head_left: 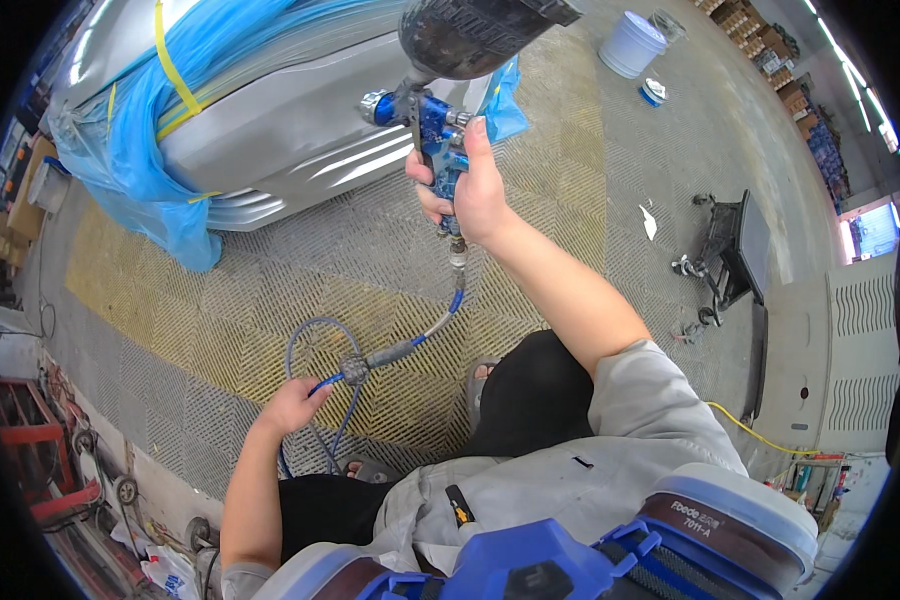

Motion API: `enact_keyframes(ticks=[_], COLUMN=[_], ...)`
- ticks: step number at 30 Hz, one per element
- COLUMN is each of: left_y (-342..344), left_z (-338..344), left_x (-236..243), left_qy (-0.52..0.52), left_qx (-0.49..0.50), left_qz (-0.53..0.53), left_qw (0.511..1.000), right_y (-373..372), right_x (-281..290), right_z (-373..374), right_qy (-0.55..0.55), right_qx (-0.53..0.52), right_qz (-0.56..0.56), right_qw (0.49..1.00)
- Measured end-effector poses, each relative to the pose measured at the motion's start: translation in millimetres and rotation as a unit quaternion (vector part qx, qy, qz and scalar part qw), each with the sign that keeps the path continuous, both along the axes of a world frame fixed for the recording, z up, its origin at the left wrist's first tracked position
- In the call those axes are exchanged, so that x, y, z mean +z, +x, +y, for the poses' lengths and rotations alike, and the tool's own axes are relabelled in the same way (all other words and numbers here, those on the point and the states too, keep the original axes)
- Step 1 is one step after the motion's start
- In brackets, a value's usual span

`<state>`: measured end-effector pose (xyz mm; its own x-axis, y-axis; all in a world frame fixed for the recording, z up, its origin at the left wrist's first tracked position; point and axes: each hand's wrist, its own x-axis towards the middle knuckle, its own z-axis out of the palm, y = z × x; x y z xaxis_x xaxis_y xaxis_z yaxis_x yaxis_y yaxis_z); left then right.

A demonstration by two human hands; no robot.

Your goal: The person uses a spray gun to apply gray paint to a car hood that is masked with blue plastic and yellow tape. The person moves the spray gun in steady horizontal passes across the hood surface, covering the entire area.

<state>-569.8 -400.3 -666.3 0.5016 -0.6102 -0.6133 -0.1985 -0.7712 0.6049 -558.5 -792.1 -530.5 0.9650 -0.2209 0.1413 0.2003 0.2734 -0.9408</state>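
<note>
My right hand [465, 185] grips a blue and silver spray gun [432, 130] by its handle, held upright with a dark cup [460, 40] on top. An air hose [444, 317] drops from the gun's base, passes a taped lump [355, 369] and hangs in loops. My left hand [296, 402] is closed on that hose below and left of the gun. Behind the gun is a silver car bumper [240, 160], partly covered by blue plastic sheeting [185, 235] with yellow tape. A respirator [730, 520] shows at the bottom edge.
A white bucket [630, 45] and a small tin [653, 92] sit on the grated floor [150, 300] at back right. A wheeled black stool or cart [735, 245] stands right, near a cabinet [850, 350] and yellow hose [760, 430]. Red wheeled equipment [45, 440] lines the left.
</note>
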Motion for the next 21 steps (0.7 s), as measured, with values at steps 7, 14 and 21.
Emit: enact_keyframes(ticks=[7,14,21], left_y=[-1.6,-0.9,-6.5], left_z=[-2.3,-1.6,-7.8], left_x=[6.5,-3.4,2.1], left_qy=[-0.012,-0.055,-0.045], left_qx=[0.016,0.047,0.055], left_qz=[0.022,0.028,0.04], left_qw=[1.0,0.997,0.997], right_y=[5.2,-2.5,3.6], right_x=[-16.2,-16.7,-19.6], right_z=[-26.9,-60.0,-68.8], right_qy=[0.016,0.046,0.004], right_qx=[-0.045,-0.109,-0.236], right_qz=[0.041,0.019,0.02], right_qw=[0.998,0.993,0.972])
